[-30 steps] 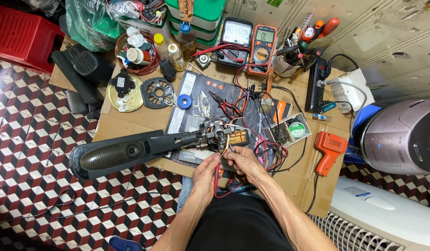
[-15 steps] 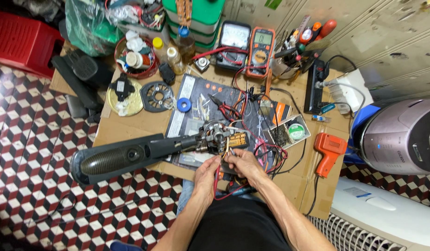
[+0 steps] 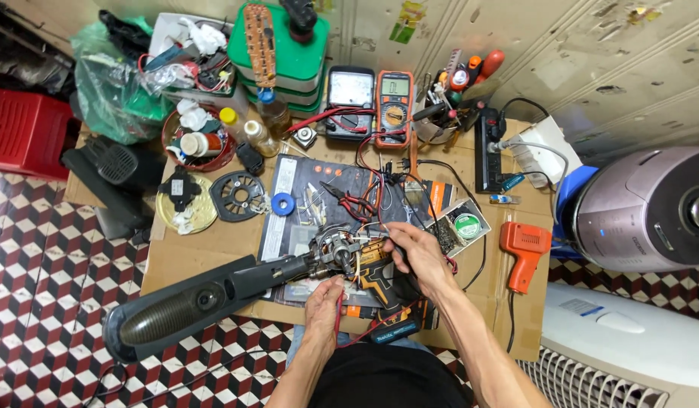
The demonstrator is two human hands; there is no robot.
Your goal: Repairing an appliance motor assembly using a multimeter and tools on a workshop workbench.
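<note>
Long dark grey plastic appliance housing (image 3: 191,306) lying across the front edge of the cardboard-covered workbench (image 3: 206,257), long axis running from lower left to upper right. Ribbed, rounded wide end overhanging the checkered floor at lower left; narrow end pointing up-right to an exposed motor with copper windings (image 3: 336,253) near the bench middle. Left hand (image 3: 324,302) just below the motor, fingers curled and pinching thin red wires (image 3: 339,317). Right hand (image 3: 416,253) just right of the motor, fingertips pressed together on something small there; what exactly, cannot tell. Orange and black cordless drill (image 3: 383,291) lying between the two hands. Orange digital multimeter (image 3: 394,106) standing at the far edge, orange heat gun (image 3: 521,253) well apart at right.
</note>
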